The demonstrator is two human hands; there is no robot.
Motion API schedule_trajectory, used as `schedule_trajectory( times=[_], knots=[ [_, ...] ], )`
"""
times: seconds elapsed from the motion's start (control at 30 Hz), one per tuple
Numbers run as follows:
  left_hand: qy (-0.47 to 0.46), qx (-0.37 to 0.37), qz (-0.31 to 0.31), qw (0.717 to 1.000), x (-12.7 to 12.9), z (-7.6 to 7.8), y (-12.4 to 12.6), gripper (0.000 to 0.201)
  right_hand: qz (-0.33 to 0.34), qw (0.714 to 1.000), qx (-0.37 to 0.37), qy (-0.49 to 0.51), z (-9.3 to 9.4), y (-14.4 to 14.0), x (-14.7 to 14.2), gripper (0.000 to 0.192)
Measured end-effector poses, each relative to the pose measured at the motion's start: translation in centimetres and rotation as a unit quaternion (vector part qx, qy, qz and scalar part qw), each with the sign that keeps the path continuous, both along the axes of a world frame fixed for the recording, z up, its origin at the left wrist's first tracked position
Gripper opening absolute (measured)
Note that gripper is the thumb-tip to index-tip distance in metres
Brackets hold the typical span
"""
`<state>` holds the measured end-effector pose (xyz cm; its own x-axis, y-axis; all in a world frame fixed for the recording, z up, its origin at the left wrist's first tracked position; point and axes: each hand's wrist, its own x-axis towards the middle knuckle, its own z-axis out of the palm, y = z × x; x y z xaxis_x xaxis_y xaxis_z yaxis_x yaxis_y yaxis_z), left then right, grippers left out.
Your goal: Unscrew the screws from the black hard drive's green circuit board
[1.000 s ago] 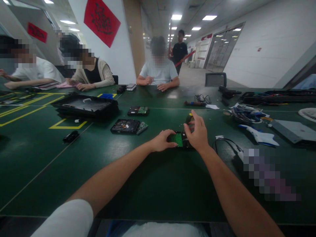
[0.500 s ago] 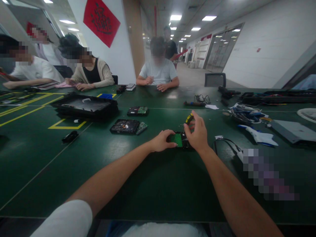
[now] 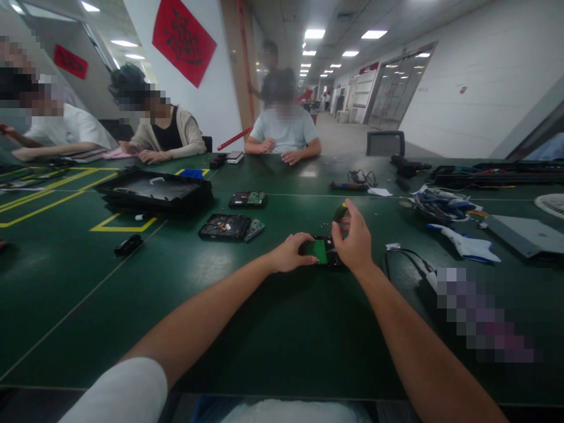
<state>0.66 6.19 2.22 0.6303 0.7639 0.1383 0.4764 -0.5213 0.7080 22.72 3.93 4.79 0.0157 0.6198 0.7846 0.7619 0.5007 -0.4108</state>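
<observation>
Both hands on a small hard drive, centre of frame, screwdriver work in hand.

Left hand [image 3: 288,254] curled on the left edge of the hard drive [image 3: 323,251], green board up, flat on the green table [image 3: 247,329]. Right hand [image 3: 353,241] pinches a yellow-black screwdriver [image 3: 339,212] upright over the drive's far right corner; tip hidden behind the fingers. Judged step: working a board screw. Next move would call for steady downward pressure and the left hand bracing so the drive doesn't slide. 2 more opened drives [image 3: 224,226] left of centre, black tray [image 3: 154,191] upper left, cable [image 3: 408,258] to the right. 3 seated people at the far edge.
</observation>
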Motion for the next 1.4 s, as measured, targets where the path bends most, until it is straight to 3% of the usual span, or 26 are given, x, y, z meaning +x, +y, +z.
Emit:
schedule_trajectory(
  times=[0.8,1.4],
  knots=[
    [0.005,-0.024,-0.002,1.0,-0.13,0.58,-0.27,0.068,0.013,1.0,-0.004,-0.005,0.52,-0.44,-0.26,0.064],
    [-0.002,-0.003,0.002,1.0,-0.09,-0.26,-0.01,0.067,0.023,1.0,-0.016,0.009,0.33,-0.48,-0.1,0.061]
  ],
)
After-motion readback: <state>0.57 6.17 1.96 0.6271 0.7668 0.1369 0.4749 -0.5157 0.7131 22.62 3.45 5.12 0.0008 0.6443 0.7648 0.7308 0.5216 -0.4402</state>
